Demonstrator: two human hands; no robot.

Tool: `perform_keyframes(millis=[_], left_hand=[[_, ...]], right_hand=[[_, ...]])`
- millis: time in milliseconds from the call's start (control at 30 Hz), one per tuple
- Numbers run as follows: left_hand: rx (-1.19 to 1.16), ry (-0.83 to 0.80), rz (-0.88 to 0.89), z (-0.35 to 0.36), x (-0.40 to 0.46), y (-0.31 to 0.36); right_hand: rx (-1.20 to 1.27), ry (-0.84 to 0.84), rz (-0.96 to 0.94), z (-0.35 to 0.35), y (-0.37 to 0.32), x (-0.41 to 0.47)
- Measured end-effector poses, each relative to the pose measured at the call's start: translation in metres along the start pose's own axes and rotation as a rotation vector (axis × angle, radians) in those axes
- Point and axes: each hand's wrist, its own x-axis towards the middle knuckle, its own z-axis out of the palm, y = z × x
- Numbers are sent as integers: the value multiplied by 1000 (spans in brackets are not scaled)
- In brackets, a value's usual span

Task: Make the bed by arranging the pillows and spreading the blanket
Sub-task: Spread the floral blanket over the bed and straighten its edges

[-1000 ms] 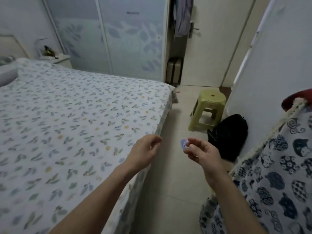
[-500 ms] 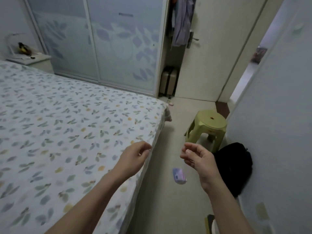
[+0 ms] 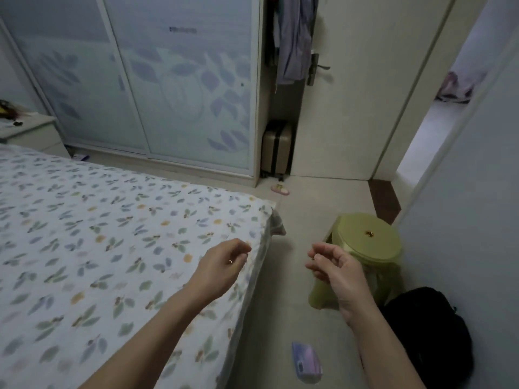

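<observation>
No text, brand or number can be read: a dark strip of lettering on the wardrobe door [image 3: 182,30], far beyond the fingers, is blurred past reading, and print on the small purple packet [image 3: 306,362] below them cannot be made out.

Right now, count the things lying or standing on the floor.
4: stool ahead right, black bag beside the wall, purple packet nearest, suitcase by the door. Others may be hidden.

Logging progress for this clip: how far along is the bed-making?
Done: the leaf-print sheet lies flat across the bed. In hand: nothing; the left hand and right hand hang loosely curled and hold nothing. Left: no pillows or blanket show in view. A small purple packet lies on the floor.
</observation>
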Motion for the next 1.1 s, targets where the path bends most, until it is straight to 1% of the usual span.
perform_keyframes(millis=[133,200,300,467,633,733,800,933,1100], left_hand=[[-3,32,-44,5,91,9],[-8,83,-62,5,139,12],[-14,108,-94,2,187,14],[-13,124,-168,12,291,-8],[-76,158,-170,27,410,-31],[-127,160,-198,24,488,-40],[-147,172,-222,17,540,-47],[-139,217,-251,0,611,-62],[-60,252,-344,-7,674,-85]], right_hand=[[-12,-57,31,-2,-19,107],[-42,-106,17,0,-32,161],[-77,-149,16,4,-48,213],[-113,-211,33,16,-56,321],[-147,-187,59,26,-61,436],[-164,-174,76,37,-81,508],[-172,-195,51,49,-96,561],[-170,-247,35,71,-106,637],[-202,-388,79,104,-105,723]])
